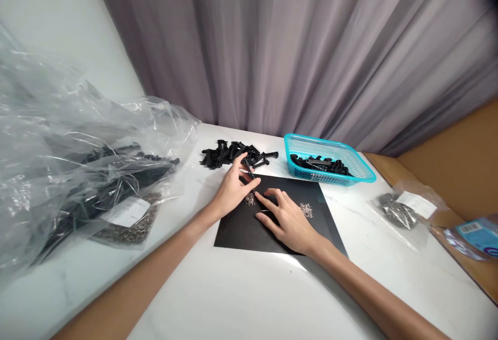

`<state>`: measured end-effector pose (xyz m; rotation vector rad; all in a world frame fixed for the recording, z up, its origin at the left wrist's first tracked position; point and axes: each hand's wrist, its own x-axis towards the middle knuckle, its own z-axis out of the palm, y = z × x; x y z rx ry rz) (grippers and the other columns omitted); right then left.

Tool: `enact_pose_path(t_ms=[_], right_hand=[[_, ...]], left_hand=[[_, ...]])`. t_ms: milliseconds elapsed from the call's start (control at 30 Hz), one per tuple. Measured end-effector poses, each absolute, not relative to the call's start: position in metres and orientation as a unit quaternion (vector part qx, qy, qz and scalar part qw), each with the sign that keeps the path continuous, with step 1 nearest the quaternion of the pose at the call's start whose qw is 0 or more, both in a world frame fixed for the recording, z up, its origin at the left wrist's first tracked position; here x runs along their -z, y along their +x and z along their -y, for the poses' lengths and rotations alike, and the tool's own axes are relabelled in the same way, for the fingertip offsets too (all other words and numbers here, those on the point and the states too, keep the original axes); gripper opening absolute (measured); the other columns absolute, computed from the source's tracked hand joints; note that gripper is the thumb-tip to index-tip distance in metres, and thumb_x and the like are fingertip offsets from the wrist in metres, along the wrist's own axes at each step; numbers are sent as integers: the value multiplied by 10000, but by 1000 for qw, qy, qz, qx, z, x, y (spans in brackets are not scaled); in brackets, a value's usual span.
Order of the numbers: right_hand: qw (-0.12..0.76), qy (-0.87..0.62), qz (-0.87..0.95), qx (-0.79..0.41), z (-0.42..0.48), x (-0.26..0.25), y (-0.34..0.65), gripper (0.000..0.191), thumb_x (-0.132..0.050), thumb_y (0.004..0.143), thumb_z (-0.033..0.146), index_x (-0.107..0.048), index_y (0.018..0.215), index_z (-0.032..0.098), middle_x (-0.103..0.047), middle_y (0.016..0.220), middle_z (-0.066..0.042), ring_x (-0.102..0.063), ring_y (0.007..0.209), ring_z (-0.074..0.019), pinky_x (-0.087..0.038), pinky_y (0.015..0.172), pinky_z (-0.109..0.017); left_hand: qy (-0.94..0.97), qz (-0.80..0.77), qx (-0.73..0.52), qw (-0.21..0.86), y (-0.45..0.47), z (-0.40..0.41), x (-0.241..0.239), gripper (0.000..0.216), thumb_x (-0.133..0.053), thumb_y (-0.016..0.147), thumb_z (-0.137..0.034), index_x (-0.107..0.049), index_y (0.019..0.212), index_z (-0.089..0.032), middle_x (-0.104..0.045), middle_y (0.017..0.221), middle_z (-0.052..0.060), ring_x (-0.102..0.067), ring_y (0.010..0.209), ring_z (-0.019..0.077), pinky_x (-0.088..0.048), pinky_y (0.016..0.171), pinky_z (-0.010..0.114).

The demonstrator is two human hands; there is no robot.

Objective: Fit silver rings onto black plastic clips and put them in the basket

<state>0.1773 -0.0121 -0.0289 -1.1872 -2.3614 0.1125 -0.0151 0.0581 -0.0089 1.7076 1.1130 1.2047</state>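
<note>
My left hand is closed on a slim black plastic piece, held tilted over the far edge of a black mat. Just below it lies a small pile of tiny metal pieces. My right hand rests over the mat with thumb and forefinger apart, the forefinger tip at the edge of that pile. A thin pale line shows between these fingers; I cannot make out what it is. To the right of this hand is a second pile of tiny metal pieces.
Behind the mat lies a heap of black plastic pieces. A blue basket with more black parts stands at the back right. Large clear plastic bags fill the left side. A bag of small metal parts lies right, near a blue-labelled packet.
</note>
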Motion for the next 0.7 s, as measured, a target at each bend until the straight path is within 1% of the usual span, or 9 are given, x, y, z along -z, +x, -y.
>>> enact_pose_path(t_ms=[67,133,200,233,333,433,500,567,700], right_hand=[[291,-440,848,-54,12,31,178,358,-560,1033,394,-594,1343,218,-605,1260,-125,-629,1117,-269,-573,946,-438],[333,-461,821,-52,11,34,180,190,-588,1024,366,-649,1121,214,-656,1105,-89,-653,995,-241,-574,850,-392],[359,-490,793,-44,10,36,181,141,-592,1025,336,-625,954,218,-670,950,-51,-649,870,-220,-544,761,-359],[369,-500,782,-45,10,36,182,148,-593,1025,325,-609,921,221,-670,907,-38,-644,835,-212,-525,737,-347],[387,-505,768,-73,9,36,183,150,-605,1022,318,-595,901,230,-688,894,-19,-644,819,-197,-495,736,-321],[385,-505,763,-120,9,36,183,157,-621,1015,343,-610,899,237,-714,898,-2,-658,803,-186,-484,733,-304],[376,-506,762,-145,10,36,182,151,-631,1010,352,-624,907,242,-729,889,10,-664,772,-180,-476,711,-294],[369,-500,769,-151,11,35,181,133,-641,1004,340,-636,914,244,-732,885,14,-660,749,-177,-466,687,-287],[364,-463,795,-144,12,34,180,93,-632,1007,281,-675,941,232,-710,936,-13,-640,745,-171,-463,671,-278]], left_hand=[[670,-437,-472,372,-16,-58,9,754,-737,827,-273,-381,1491,-245,-649,1106,52,-643,883,170,-520,655,242],[675,-437,-470,364,-16,-59,10,751,-737,828,-275,-384,1490,-248,-653,1107,56,-644,883,174,-517,640,239],[682,-437,-468,354,-16,-59,11,746,-743,826,-276,-392,1485,-247,-655,1112,63,-645,890,178,-517,623,233],[684,-436,-467,353,-16,-59,11,745,-745,826,-277,-395,1482,-246,-654,1113,67,-646,903,183,-522,616,229],[672,-424,-471,382,-15,-58,12,741,-747,827,-290,-389,1474,-244,-646,1100,74,-656,957,207,-566,616,234],[660,-398,-475,426,-14,-56,11,727,-742,840,-298,-378,1468,-245,-647,1082,62,-681,919,192,-623,708,296],[665,-379,-469,441,-13,-55,11,733,-748,843,-286,-378,1475,-251,-654,1085,52,-692,879,166,-622,801,332],[673,-364,-463,448,-12,-54,10,749,-756,842,-269,-379,1490,-261,-659,1088,45,-695,879,153,-602,863,337],[675,-348,-459,461,-11,-51,9,778,-762,840,-255,-375,1514,-274,-659,1089,44,-690,918,157,-580,887,322]])
